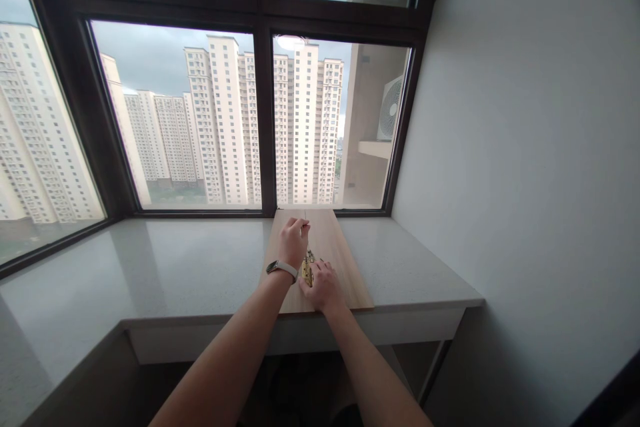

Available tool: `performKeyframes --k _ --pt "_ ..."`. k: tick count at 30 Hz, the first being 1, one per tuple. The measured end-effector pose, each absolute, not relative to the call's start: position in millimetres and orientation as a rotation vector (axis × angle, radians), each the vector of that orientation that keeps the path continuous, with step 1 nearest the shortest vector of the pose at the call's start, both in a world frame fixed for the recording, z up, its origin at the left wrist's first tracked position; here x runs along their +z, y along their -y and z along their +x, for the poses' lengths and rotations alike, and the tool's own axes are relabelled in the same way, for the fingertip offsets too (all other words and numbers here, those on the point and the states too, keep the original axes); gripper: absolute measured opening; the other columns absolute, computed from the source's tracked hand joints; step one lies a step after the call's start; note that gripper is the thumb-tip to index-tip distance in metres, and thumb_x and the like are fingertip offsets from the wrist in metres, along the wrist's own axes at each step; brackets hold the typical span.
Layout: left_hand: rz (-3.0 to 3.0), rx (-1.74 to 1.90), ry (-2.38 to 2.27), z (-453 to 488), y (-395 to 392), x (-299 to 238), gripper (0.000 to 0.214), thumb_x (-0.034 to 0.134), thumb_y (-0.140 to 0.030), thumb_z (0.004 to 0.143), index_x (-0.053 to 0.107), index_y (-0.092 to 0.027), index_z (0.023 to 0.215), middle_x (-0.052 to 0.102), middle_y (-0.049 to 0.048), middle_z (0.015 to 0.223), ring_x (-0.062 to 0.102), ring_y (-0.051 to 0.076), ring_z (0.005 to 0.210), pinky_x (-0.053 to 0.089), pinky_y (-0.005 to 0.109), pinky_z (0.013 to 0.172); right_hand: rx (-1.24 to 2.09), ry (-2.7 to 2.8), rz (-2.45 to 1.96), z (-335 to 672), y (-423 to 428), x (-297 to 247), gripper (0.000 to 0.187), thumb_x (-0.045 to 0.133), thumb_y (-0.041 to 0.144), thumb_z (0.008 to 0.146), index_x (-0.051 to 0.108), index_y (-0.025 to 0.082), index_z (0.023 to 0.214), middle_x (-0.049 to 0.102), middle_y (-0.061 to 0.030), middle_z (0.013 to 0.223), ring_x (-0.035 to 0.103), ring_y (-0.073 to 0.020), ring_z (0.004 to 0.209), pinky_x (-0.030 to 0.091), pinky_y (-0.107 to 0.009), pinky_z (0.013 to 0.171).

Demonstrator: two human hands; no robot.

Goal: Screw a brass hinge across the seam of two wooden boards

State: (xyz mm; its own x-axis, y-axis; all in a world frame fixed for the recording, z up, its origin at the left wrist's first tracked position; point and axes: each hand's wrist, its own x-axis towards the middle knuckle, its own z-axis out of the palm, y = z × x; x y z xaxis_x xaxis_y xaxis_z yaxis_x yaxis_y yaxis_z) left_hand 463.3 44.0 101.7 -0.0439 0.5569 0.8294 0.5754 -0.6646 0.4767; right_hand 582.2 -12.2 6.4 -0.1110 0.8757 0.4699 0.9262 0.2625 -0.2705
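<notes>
On a light wooden board (345, 267) lies a small gold-coloured openwork piece (307, 273), metallic in look; its exact kind is too small to tell. My right hand (326, 285) rests on the board with its thumb and fingers curled around this piece, partly covering it. Above and just beyond it, my left hand (294, 240) is closed in a pinch on a thin dark stick-like thing, which points down toward the piece. A band with a dark face (283, 270) circles my left wrist. Small gold and dark parts (311, 256) show between the hands.
The board lies across a pale stone-like sill (200, 267), reaching from its front edge to the window frame (267, 113). A plain wall (520, 113) closes off the right side. Tall buildings (225, 113) and an air-conditioner unit (391, 109) stand outside the glass.
</notes>
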Motion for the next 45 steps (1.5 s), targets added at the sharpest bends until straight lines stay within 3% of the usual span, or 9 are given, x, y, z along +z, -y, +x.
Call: performKeyframes --k 3,8,17,26,35,41,45 --pt "-2.184 -1.865 1.263 462.3 -44.0 100.2 0.018 0.055 -0.02 0.096 0.071 -0.022 0.105 0.069 0.0083 0.099 0.067 0.02 0.085 0.056 0.034 0.077 -0.118 1.991 -1.632 582.4 11.5 5.5 0.043 0.054 0.052 0.091 0.066 0.021 0.119 0.065 -0.0125 0.121 0.052 -0.028 0.115 0.039 -0.037 0.098" --pt "-2.191 -1.836 1.22 461.3 -40.8 101.9 0.015 0.059 -0.027 0.096 0.073 -0.022 0.099 0.071 0.0067 0.097 0.067 0.019 0.087 0.055 0.034 0.08 -0.118 1.988 -1.625 582.5 9.6 3.3 0.042 0.054 0.053 0.091 0.066 0.021 0.116 0.065 -0.0127 0.12 0.051 -0.0283 0.116 0.037 -0.036 0.098" --pt "-2.164 -1.859 1.285 464.6 -37.1 107.0 0.011 0.067 -0.029 0.092 0.074 -0.022 0.087 0.065 0.0052 0.089 0.063 0.017 0.077 0.052 0.031 0.071 -0.131 1.982 -1.607 582.4 10.2 3.7 0.041 0.056 0.052 0.09 0.066 0.021 0.116 0.065 -0.0122 0.119 0.052 -0.0283 0.114 0.037 -0.036 0.099" --pt "-2.197 -1.831 1.292 463.5 -41.7 105.9 0.014 0.061 -0.018 0.093 0.072 -0.021 0.101 0.07 0.0064 0.095 0.065 0.018 0.082 0.053 0.032 0.076 -0.154 1.981 -1.595 583.7 5.7 -1.1 0.04 0.056 0.049 0.089 0.065 0.02 0.115 0.065 -0.0118 0.116 0.052 -0.0282 0.112 0.038 -0.036 0.096" --pt "-2.182 -1.872 1.28 464.1 -41.1 105.9 0.009 0.07 -0.028 0.09 0.072 -0.021 0.085 0.066 0.0045 0.092 0.064 0.016 0.077 0.053 0.03 0.071 -0.136 1.984 -1.592 583.5 6.1 -0.9 0.041 0.055 0.052 0.09 0.066 0.021 0.114 0.065 -0.0125 0.118 0.052 -0.0289 0.113 0.037 -0.037 0.097" --pt "-2.134 -1.862 1.31 464.9 -46.2 100.8 0.011 0.064 -0.025 0.093 0.069 -0.02 0.083 0.063 0.0043 0.088 0.062 0.016 0.076 0.052 0.03 0.07 -0.124 1.998 -1.608 583.4 5.8 -0.8 0.042 0.053 0.053 0.09 0.066 0.021 0.116 0.064 -0.0129 0.12 0.051 -0.0288 0.115 0.036 -0.037 0.097" --pt "-2.143 -1.824 1.271 464.6 -44.4 100.3 0.012 0.057 -0.019 0.096 0.07 -0.021 0.094 0.066 0.0064 0.093 0.064 0.018 0.082 0.053 0.031 0.074 -0.123 1.992 -1.602 583.2 6.6 0.1 0.043 0.052 0.053 0.091 0.066 0.021 0.116 0.065 -0.0127 0.12 0.051 -0.029 0.114 0.037 -0.037 0.097"
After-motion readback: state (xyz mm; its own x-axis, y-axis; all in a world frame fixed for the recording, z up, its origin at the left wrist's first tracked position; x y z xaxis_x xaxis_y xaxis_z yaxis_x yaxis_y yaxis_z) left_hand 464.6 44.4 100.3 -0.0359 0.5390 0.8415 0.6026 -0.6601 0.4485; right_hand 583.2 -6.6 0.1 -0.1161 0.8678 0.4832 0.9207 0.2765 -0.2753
